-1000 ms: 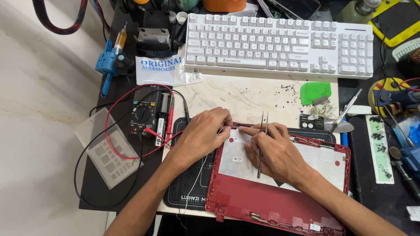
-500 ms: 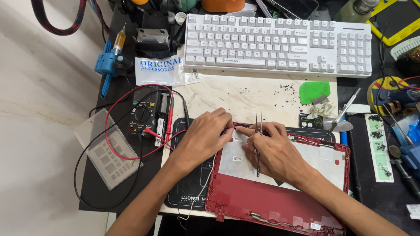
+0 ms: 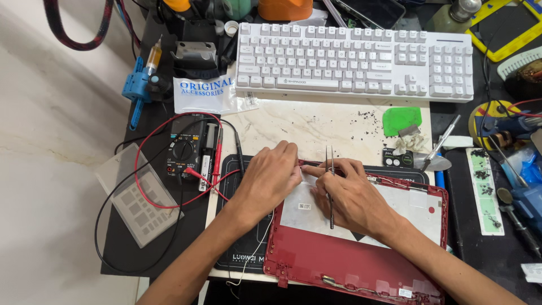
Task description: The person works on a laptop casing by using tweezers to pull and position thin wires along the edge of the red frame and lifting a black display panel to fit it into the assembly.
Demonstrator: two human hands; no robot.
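Marble worktop cluttered; both hands on red laptop lid.

I see a red laptop lid lying flat, inner side up, with a silvery panel inside, its top left corner under my hands. Thin metal tweezers stand along my right hand, tips up.

A clear plastic bag with blue letters lay left of the white keyboard. A small white sticker sat inside the red laptop cover, and another sat near its bottom edge.
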